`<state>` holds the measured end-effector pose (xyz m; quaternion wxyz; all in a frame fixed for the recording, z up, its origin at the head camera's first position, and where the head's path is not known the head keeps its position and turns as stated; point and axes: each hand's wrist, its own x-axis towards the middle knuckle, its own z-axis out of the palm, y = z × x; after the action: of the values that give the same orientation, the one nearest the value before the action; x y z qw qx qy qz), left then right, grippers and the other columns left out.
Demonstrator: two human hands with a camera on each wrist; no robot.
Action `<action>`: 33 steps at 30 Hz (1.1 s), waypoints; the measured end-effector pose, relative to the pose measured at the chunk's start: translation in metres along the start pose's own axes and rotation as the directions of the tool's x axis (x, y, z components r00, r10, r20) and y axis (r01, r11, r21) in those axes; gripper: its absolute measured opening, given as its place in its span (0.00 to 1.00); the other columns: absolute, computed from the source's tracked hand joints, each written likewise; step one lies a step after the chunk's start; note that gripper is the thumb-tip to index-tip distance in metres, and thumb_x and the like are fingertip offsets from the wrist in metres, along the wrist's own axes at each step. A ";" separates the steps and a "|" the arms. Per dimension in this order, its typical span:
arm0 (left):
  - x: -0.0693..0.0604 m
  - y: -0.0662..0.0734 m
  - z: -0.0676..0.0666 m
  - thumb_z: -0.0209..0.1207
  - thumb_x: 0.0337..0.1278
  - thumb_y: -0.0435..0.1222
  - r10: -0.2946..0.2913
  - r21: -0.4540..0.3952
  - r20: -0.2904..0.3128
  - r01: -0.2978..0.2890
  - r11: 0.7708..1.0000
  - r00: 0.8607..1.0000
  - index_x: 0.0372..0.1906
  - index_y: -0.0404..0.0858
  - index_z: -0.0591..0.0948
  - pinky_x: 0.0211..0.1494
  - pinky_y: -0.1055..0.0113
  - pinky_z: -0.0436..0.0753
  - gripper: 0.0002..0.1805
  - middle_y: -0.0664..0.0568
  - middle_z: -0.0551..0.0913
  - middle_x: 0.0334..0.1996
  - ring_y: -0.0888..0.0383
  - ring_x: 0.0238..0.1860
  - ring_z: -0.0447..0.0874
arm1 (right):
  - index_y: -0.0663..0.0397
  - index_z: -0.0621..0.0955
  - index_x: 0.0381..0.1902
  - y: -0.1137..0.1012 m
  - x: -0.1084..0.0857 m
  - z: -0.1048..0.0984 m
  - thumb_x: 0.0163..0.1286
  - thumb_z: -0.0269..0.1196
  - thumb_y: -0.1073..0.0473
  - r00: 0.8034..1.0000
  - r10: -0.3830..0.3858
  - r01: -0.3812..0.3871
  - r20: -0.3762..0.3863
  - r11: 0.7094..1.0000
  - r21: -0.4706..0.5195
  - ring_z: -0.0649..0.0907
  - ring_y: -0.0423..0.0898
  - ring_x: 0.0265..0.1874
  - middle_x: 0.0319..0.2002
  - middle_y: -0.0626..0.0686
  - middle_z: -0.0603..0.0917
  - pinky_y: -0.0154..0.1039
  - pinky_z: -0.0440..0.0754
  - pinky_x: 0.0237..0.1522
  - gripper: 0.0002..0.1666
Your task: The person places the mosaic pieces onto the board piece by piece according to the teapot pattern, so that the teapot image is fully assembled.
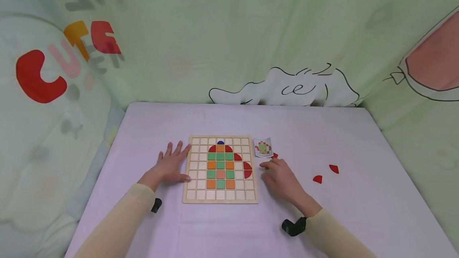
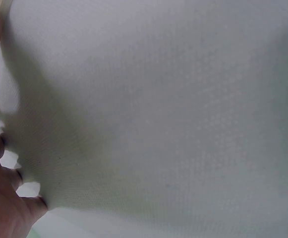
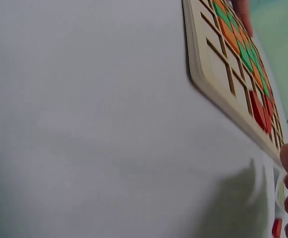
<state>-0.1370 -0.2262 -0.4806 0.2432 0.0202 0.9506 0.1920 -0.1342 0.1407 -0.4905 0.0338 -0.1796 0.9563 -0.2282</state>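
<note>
A square wooden grid board [image 1: 203, 194] lies on the table, with orange and green square tiles in its middle columns. A small blue half-round piece [image 1: 220, 143] sits at the top of the pattern, and several red quarter-round pieces [image 1: 247, 166] lie around its upper part and right side. My left hand [image 1: 169, 167] spreads its fingers at the board's left edge, thumb and index touching the frame. To the right of the board hovers my right hand [image 1: 281, 180], thumb and index apart, nothing visible between them. A red piece [image 1: 275, 155] shows partly just beyond its fingers.
A small picture card [image 1: 263, 147] with a coloured grid pattern lies by the board's upper right corner. Two loose red quarter-round pieces, a nearer one [image 1: 317, 179] and a farther one [image 1: 334, 169], lie on the white tablecloth [image 1: 229, 230] farther right. Printed curtains [image 1: 229, 43] hang behind the table.
</note>
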 end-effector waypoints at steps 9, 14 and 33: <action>0.000 0.001 -0.001 0.76 0.50 0.49 0.000 0.005 0.000 0.000 1.000 1.000 0.84 0.44 0.48 0.79 0.29 0.37 0.63 0.39 0.38 0.84 0.31 0.82 0.27 | 0.59 0.84 0.55 0.039 -0.028 -0.023 0.68 0.68 0.65 0.995 0.104 -0.104 0.000 0.993 0.054 0.80 0.56 0.51 0.48 0.57 0.84 0.54 0.87 0.50 0.18; 0.001 -0.001 0.001 0.75 0.51 0.49 0.000 0.011 0.000 0.000 1.000 1.000 0.84 0.45 0.47 0.79 0.29 0.37 0.63 0.39 0.38 0.84 0.31 0.82 0.27 | 0.61 0.84 0.55 0.054 -0.040 -0.031 0.68 0.68 0.65 0.991 0.129 -0.128 -0.019 0.991 0.045 0.80 0.58 0.51 0.47 0.58 0.84 0.58 0.85 0.52 0.18; 0.002 -0.001 0.001 0.75 0.50 0.50 0.004 0.014 0.011 -0.004 1.000 1.000 0.84 0.44 0.47 0.79 0.29 0.38 0.63 0.39 0.38 0.84 0.31 0.82 0.27 | 0.61 0.85 0.53 0.062 -0.048 -0.027 0.62 0.74 0.64 0.990 0.136 -0.137 0.033 0.990 0.031 0.82 0.56 0.49 0.46 0.57 0.85 0.54 0.87 0.51 0.21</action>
<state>-0.1381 -0.2265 -0.4822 0.2479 0.0248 0.9505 0.1858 -0.1134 0.2213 -0.4956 0.0673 -0.1167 0.9618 -0.2384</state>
